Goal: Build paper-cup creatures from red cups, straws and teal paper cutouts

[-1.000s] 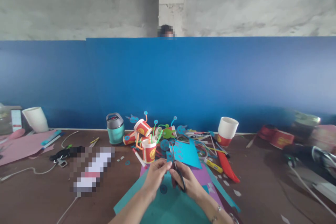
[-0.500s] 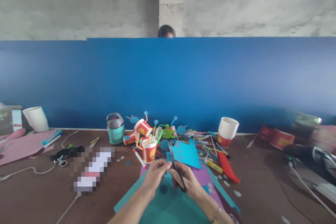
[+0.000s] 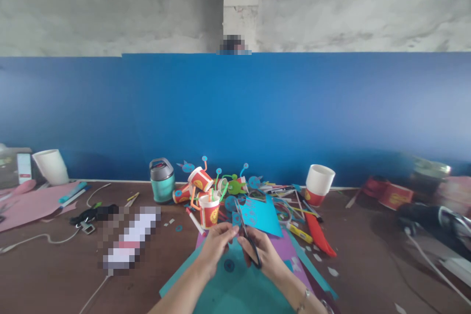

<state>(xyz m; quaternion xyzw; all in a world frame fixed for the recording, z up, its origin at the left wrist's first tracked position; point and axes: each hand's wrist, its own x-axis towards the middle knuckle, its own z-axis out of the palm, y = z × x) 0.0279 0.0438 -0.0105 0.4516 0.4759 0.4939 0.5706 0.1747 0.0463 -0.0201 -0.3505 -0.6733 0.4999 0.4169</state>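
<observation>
My right hand [image 3: 260, 246] grips a pair of black-handled scissors [image 3: 250, 243], their blades pointing away from me. My left hand [image 3: 220, 243] pinches a small piece of blue paper [image 3: 236, 218] against the blades. Below both hands lies a teal sheet [image 3: 235, 284] with a small dark-marked blue disc [image 3: 229, 265] on it. Just beyond the blades is a bright blue sheet [image 3: 270, 218] with drawn shapes. A red-and-white paper cup [image 3: 209, 212] with straws stands behind my left hand, beside other decorated cups [image 3: 200, 178].
A teal flask [image 3: 163, 187] stands back left, with a blurred-out phone [image 3: 132, 238] nearer. On the right are stacked paper cups [image 3: 319, 184], a red strip [image 3: 319, 235], a yellow marker [image 3: 300, 233] and paper scraps [image 3: 333, 271]. A blue partition [image 3: 235, 113] rises behind, with a person's head above it.
The scissors' blades and handles have shifted slightly at the blue paper piece. Both hands stay in nearly the same place.
</observation>
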